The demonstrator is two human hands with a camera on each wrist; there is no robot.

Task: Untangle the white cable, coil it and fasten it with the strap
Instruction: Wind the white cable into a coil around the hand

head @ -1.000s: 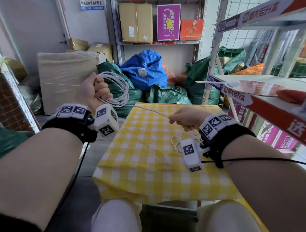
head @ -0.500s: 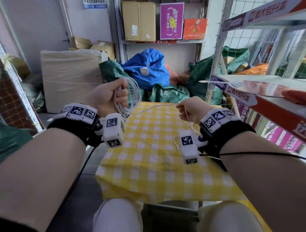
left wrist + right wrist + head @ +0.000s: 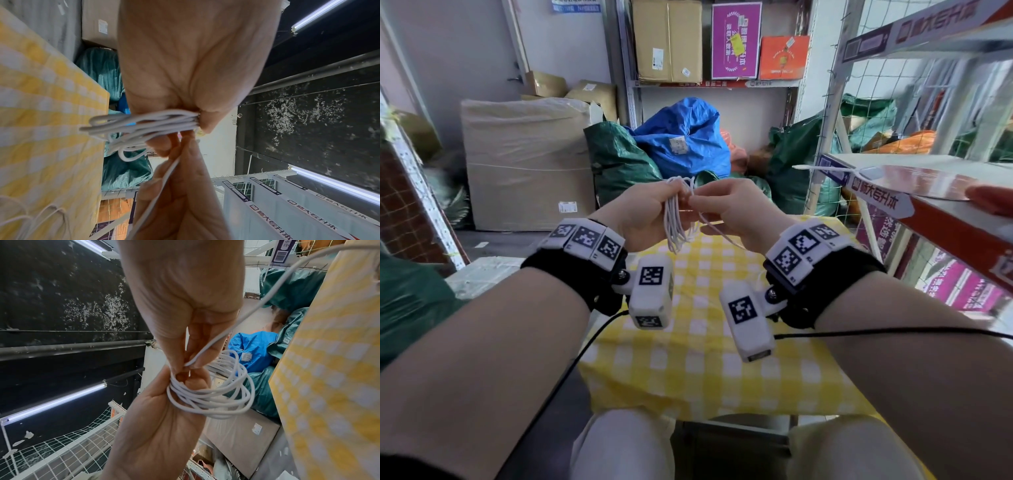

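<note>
Centre of the head view — both hands meet above the yellow-and-white checked tablecloth (image 3: 698,370). The left hand (image 3: 643,214) grips a bundle of loops of the thin white cable (image 3: 677,219), fingers curled round them. The right hand (image 3: 736,209) pinches the single loose strand right against the bundle — its tail runs down towards the cloth at lower right.

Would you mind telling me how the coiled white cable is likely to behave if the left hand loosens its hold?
The white cable looks thin and floppy: its loops sag unevenly from the left hand, so they would probably spring apart. It seems light, since a pinch holds the bundle. The loose strand pinched by the right hand trails to the table and may snag.
</note>
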